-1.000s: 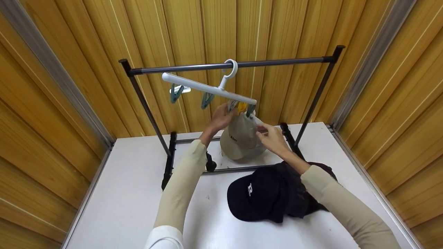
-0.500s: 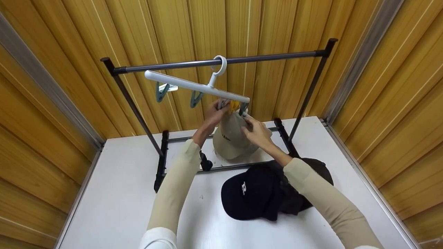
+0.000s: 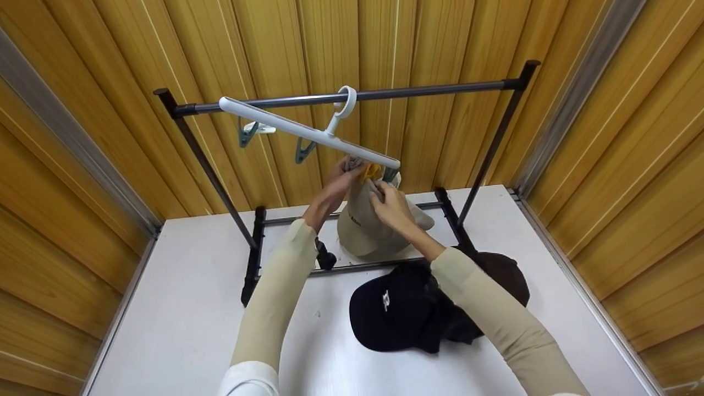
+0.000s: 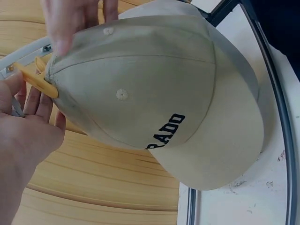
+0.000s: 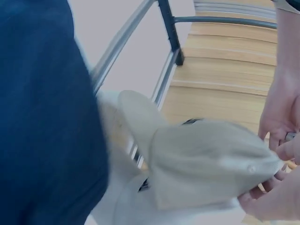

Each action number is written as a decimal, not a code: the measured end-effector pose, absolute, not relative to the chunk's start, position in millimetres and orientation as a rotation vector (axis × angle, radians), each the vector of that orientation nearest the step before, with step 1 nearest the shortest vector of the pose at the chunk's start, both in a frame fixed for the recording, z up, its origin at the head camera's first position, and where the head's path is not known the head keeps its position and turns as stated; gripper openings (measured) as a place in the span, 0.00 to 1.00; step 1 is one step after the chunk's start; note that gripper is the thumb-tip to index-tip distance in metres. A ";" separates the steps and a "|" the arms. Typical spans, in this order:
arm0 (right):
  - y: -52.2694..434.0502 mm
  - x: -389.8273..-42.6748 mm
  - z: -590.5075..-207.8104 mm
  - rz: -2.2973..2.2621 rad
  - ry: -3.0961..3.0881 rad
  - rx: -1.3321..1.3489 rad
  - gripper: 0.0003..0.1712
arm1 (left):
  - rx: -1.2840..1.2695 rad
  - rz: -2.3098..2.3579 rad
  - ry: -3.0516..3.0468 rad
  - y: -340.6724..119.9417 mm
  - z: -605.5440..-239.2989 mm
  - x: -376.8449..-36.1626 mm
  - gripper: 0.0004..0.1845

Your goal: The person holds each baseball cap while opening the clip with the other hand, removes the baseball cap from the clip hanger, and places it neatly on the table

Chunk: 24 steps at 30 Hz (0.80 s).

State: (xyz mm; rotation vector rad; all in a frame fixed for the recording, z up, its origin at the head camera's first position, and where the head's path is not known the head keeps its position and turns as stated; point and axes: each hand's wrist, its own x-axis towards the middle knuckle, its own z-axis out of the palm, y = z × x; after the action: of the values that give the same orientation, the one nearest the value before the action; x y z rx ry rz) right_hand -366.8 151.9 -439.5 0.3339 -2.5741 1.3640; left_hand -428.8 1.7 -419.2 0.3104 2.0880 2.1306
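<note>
Right hand [image 3: 391, 207] has moved up and left since a second ago, from the beige cap's side to its top next to the yellow clip [image 3: 372, 170]; hanger [image 3: 308, 132] now tilts more steeply, down to the right. Beige cap [image 3: 367, 231] hangs under the hanger's right end, brim down, near the table [image 3: 181, 330] inside the black rack [image 3: 352, 98]. Left hand [image 3: 342, 177]: grip is on the yellow clip, fingers curled around it and pinching; left wrist view shows the clip [image 4: 35, 78] biting the cap's [image 4: 154, 98] back edge with the fingers [image 4: 33, 101] just behind it. Right hand: fingertips pinch the cap fabric at the top; right wrist view shows fingers [image 5: 262, 199] closed on the cap's [image 5: 206, 159] edge. Two grey-green clips [image 3: 303, 149] hang free further left on the hanger. Dark navy cap [image 3: 396, 313] lies on the table under the right forearm, against a brown cap [image 3: 509, 278].
</note>
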 end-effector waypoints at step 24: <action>143.4 -367.8 -438.1 1.409 -2.638 0.332 0.13 | 0.514 2.082 2.026 -13.3 -412.7 -423.0 0.25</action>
State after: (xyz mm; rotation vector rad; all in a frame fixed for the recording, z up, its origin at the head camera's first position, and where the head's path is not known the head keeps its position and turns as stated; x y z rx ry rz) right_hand -367.8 143.4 -438.1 0.3320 -2.6375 1.4092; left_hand -423.0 -13.3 -412.7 0.5140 2.0258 2.0818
